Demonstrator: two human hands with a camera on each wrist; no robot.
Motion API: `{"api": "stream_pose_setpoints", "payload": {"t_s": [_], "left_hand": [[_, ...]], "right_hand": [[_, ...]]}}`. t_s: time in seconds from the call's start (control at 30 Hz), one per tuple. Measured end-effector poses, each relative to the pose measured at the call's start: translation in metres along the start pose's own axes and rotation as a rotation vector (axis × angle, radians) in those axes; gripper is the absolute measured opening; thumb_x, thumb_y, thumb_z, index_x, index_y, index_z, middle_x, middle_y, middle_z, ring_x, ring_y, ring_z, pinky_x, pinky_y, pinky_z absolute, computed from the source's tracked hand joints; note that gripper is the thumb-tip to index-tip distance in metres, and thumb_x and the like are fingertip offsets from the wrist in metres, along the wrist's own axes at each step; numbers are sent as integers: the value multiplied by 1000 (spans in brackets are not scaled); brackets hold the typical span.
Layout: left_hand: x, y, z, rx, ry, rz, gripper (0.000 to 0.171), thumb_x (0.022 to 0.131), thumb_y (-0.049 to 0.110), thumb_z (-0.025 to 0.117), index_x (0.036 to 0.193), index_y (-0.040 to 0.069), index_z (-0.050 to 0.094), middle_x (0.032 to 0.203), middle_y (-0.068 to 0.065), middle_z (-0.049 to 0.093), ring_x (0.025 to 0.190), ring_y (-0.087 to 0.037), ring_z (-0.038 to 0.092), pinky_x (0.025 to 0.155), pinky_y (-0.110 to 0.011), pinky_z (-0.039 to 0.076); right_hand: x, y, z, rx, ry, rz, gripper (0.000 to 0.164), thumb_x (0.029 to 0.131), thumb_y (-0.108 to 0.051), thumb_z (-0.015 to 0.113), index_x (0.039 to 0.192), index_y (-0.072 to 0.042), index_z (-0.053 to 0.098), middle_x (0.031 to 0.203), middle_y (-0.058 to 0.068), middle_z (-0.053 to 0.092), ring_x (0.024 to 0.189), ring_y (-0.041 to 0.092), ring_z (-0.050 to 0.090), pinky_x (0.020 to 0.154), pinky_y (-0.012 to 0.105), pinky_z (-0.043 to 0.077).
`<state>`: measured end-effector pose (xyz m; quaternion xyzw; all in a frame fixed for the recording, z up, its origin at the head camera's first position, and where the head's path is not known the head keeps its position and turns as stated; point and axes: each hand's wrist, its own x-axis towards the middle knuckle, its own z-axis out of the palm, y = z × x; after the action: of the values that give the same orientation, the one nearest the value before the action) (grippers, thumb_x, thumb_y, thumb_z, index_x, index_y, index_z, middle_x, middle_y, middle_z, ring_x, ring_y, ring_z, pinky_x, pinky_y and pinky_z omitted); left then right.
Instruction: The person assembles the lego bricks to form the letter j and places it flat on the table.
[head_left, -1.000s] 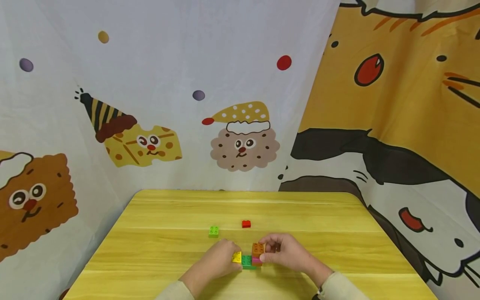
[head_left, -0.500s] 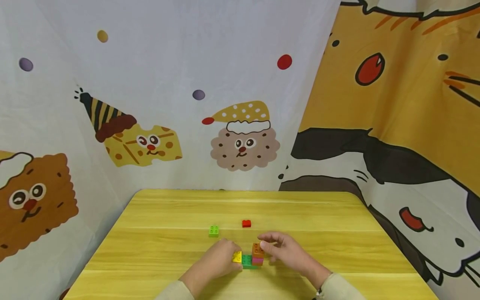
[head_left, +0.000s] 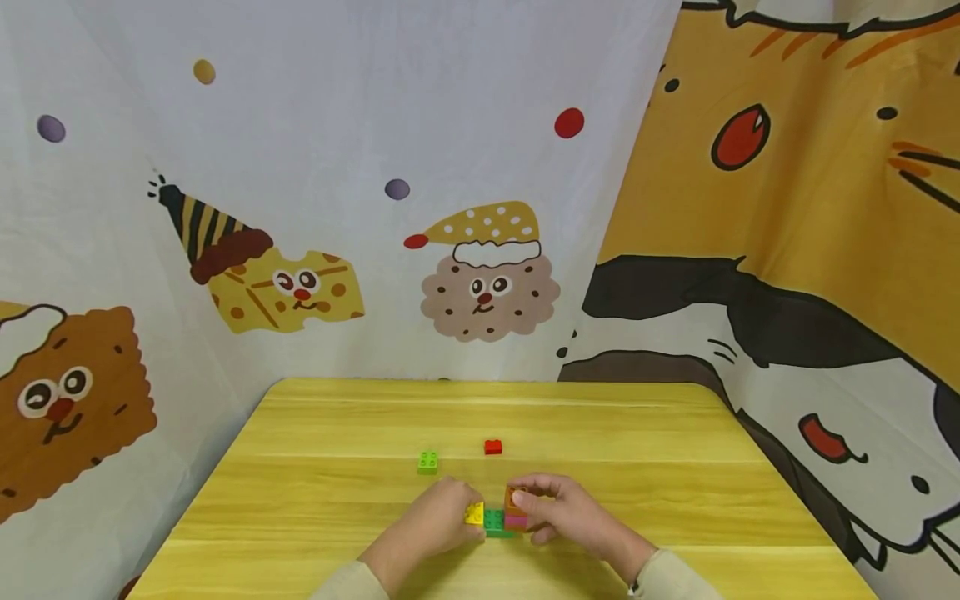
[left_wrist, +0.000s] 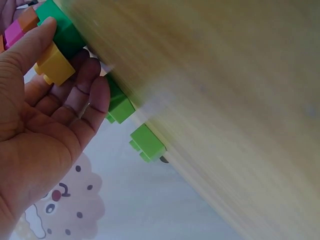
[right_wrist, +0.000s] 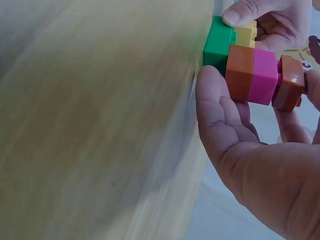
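Now, yellow brick [left_wrist: 58,67] in left grip [head_left: 441,518], top orange brick [right_wrist: 291,80] in right grip [head_left: 564,510]

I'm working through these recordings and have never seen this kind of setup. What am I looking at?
There is no machine: these are a person's two bare hands. The wide view comes from a camera worn on the head; the tilted close-ups come from one on each wrist.

On a wood-grain table, the left hand grips a dark green brick with a yellow brick on one end. On its other end sits a lower orange brick, then a pink brick. The right hand pinches an upper orange brick; pink studs show beneath it, so it seems not fully seated.

Farther back lie a light green brick and a red brick.
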<state>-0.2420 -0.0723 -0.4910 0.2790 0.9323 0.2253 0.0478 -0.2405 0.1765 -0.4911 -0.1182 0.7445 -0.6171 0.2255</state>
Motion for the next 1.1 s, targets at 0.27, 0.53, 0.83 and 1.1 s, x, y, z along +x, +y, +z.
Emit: {"api": "stream_pose_setpoints", "payload": {"t_s": [0.27, 0.53, 0.83, 1.1], "left_hand": [[0, 1, 0, 2, -2, -5, 38, 78, 27, 88, 107, 6, 77, 101, -3, 76, 84, -5, 65, 73, -23, 55], [0, 0, 0, 6, 0, 1, 39, 78, 27, 88, 109, 6, 77, 103, -3, 76, 89, -9, 68, 77, -25, 57], [0, 1, 0, 9, 3, 4, 37, 78, 26, 88, 107, 6, 77, 102, -2, 76, 85, -5, 64, 73, -24, 55], [0, 2, -1, 5, -3, -5, 38, 78, 27, 88, 108, 6, 77, 105, -4, 76, 91, -9, 67, 78, -27, 57]], "right_hand": [[-1, 1, 0, 35, -6, 10, 55, 99, -38, 66, 137, 0, 58, 117, 13, 63, 91, 30, 69, 75, 43, 61], [-1, 1, 0, 62, -17, 10, 53, 99, -36, 65, 136, 2, 59, 112, 12, 69, 89, 30, 69, 74, 41, 61], [1, 1, 1, 53, -16, 8, 48, 100, -35, 65, 132, 0, 63, 111, 14, 68, 90, 33, 69, 76, 42, 61], [1, -3, 4, 50, -8, 14, 53, 99, -35, 66, 133, 5, 60, 110, 11, 70, 89, 30, 68, 77, 44, 60]]}}
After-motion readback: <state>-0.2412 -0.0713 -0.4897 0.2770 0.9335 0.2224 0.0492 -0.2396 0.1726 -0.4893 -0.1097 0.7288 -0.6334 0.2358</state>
